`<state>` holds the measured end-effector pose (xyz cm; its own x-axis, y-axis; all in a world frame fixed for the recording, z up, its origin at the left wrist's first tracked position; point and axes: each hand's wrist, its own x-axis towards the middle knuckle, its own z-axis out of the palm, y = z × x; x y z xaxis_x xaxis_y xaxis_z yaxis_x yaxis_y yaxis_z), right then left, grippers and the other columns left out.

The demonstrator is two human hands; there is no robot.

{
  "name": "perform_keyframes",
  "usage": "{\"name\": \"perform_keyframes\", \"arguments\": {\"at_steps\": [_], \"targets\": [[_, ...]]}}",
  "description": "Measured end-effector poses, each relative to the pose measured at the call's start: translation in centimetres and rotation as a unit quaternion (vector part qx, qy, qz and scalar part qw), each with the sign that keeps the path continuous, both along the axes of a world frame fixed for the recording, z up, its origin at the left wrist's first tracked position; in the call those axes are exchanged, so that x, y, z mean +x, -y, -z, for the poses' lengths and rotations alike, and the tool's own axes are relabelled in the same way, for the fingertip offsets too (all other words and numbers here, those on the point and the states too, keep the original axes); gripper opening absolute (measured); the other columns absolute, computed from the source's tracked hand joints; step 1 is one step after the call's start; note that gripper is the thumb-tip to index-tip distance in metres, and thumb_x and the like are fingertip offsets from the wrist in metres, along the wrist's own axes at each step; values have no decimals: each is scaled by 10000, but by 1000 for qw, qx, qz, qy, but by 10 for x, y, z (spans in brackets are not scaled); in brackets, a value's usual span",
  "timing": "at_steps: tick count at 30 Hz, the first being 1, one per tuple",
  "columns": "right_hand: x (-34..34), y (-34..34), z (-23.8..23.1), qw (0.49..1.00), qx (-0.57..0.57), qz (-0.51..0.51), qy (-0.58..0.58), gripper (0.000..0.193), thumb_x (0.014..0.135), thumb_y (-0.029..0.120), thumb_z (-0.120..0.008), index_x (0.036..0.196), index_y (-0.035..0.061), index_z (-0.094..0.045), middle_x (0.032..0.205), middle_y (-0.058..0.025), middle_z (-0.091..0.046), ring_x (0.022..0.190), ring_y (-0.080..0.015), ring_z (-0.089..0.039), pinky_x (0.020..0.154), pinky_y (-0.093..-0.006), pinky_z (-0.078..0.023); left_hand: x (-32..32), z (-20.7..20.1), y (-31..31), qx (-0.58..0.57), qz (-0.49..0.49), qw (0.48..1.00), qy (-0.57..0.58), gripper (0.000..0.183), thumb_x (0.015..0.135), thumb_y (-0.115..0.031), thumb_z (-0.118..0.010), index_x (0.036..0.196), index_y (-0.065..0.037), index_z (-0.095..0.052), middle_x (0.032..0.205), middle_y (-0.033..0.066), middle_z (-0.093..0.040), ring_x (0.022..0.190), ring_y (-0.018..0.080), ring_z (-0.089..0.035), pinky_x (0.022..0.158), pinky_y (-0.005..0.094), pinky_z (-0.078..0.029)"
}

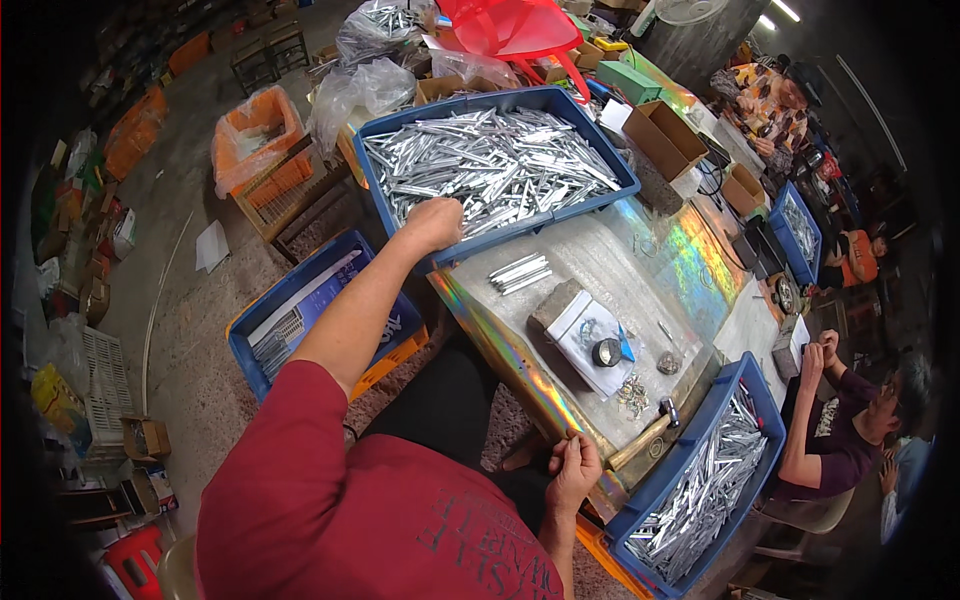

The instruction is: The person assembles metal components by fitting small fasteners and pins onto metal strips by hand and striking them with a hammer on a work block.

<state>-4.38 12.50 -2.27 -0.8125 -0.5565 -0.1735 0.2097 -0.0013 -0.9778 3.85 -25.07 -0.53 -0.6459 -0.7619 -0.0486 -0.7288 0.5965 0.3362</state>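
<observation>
My left hand reaches to the near left corner of a large blue tray heaped with thin silvery metal strips. Its fingers are curled closed against the strips, and what they grip is hidden. My right hand is at the table's near edge, beside a hammer. Thumb and fingers there are pressed together; anything between them is too small to make out. A small row of strips lies on the table between the tray and a block topped with white paper.
A round dark-rimmed tin sits on the paper, with small metal bits nearby. Another blue bin of strips stands right; a blue crate is low on the left. A co-worker sits at the right.
</observation>
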Motion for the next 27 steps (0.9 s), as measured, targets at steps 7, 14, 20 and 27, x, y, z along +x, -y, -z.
{"name": "perform_keyframes", "arguments": {"at_steps": [7, 14, 20, 27], "targets": [[0, 0, -3, 1000, 8, -4, 10, 155, 836, 109, -459, 904, -14, -525, 624, -20, -488, 444, -42, -385, 399, -155, -295, 6, -11, -7, 13, -33, 987, -156, 146, 646, -115, -539, 736, -7, -577, 705, 170, -577, 687, 294, -568, 620, 351, -432], [3, -6, 2, 1000, 7, -5, 6, 162, 835, 123, -464, 903, -8, -533, 613, -22, -486, 434, -46, -381, 388, -156, -286, 9, -38, -24, 72, -46, 911, -405, 112, 729, -98, -531, 768, 5, -549, 684, 95, -589, 598, 157, -552, 569, 280, -431], [3, -2, -2, 999, 16, -33, 13, 168, 839, 106, -446, 921, -21, -521, 632, -12, -486, 466, -39, -399, 420, -161, -330, 8, -67, -81, 353, 25, 750, -558, 113, 782, -139, -550, 817, -33, -532, 724, 46, -596, 519, 18, -456, 446, 139, -332], [5, 6, -7, 998, 25, -50, 13, 173, 833, 125, -463, 927, -1, -536, 646, 3, -499, 484, -31, -407, 424, -159, -329, -14, -33, -163, 590, 29, 642, -488, 97, 792, -151, -547, 775, -56, -534, 718, 45, -597, 513, 35, -496, 427, 136, -350]]}}
